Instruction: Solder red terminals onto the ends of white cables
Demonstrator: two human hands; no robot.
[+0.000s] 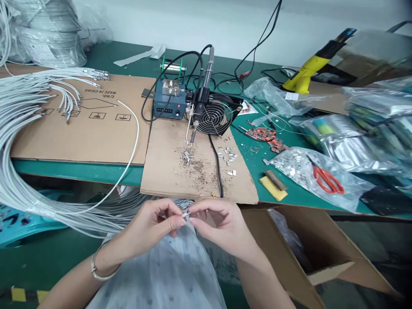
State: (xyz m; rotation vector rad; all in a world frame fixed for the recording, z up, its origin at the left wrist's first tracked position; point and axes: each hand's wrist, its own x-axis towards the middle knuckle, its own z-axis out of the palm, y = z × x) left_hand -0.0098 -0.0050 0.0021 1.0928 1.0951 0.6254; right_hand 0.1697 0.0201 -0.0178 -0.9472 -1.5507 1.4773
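My left hand (161, 221) and my right hand (219, 219) meet in front of my lap, just below the cardboard sheet's front edge. Both pinch a small whitish piece (186, 214) between thumb and fingers; its details are too small to tell. Beyond them, a soldering iron (201, 101) hangs in a holder with its tip down over a heap of solder bits (186, 156). Small metal connectors (229, 155) lie on the cardboard (167, 180) to the right of the heap. A large bundle of grey-white cables (41, 193) curves in from the left.
A blue soldering station (169, 105) and a round fan (215, 116) stand behind the cardboard. To the right lie a yellow sponge (273, 189), red-handled scissors (328, 180) on a plastic bag and a yellow tool (302, 73). An open box (337, 244) sits below the table edge.
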